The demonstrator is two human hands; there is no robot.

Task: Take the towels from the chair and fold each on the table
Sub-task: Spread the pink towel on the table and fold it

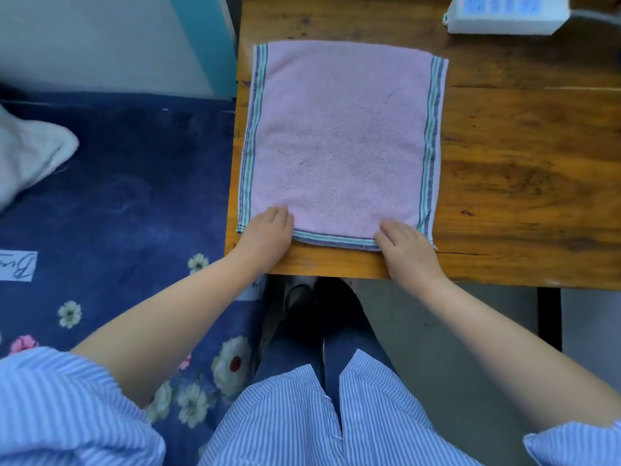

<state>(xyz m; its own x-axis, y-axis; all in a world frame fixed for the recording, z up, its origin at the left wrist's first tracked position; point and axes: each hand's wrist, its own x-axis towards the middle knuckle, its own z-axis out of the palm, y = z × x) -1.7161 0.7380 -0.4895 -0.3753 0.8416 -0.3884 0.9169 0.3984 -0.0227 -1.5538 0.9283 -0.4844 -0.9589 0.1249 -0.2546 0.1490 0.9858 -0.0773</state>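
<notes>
A wooden table is seen beside a blue floral bedspread, on which a white cloth lies at the left edge. A pink towel with green and blue striped borders is spread flat on the table's near left corner, its left border reaching the table's edge, and a white power strip is set at the far side. The towel's near hem is pinched at its left end by the left hand and towards its right end by the right hand, fingers curled over the cloth.
</notes>
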